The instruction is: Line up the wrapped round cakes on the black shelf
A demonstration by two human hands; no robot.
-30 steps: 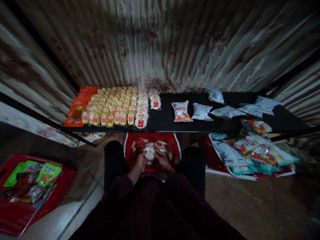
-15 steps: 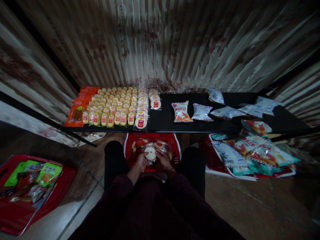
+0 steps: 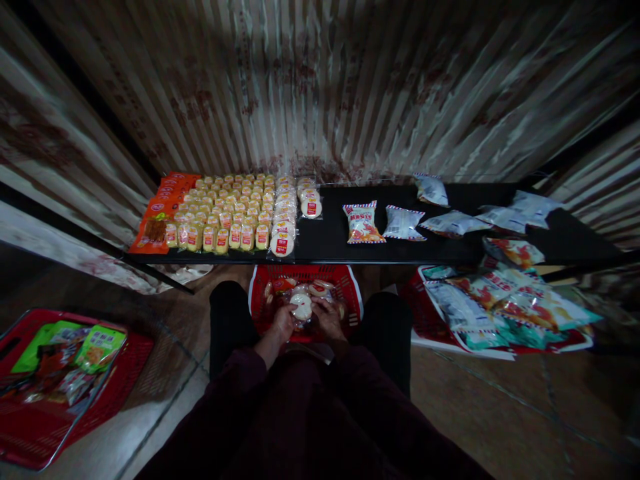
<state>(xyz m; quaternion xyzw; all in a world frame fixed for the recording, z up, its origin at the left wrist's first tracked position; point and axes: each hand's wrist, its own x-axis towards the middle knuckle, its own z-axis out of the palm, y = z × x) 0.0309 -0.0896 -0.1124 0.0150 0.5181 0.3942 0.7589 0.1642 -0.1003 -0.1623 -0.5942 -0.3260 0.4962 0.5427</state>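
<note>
Between my hands, over the red basket at my knees, is a round white packaged cake. My left hand grips its left side. My right hand closes on its right edge. Beneath them in the basket lie more wrapped round cakes, partly covered by my hands. On the black shelf ahead, similar round cakes stand in overlapping rows, the second row shorter than the first. To their left are tight rows of small yellow wrapped cakes and orange packets.
White snack bags are scattered over the shelf's right half. A red basket heaped with snack bags stands at lower right. Another red basket with green and brown packets sits on the floor at left. A pleated curtain hangs behind the shelf.
My hands stay over the basket, holding the round cake between them, with only a slight shift of the fingers. The goods on the shelf look the same.
</note>
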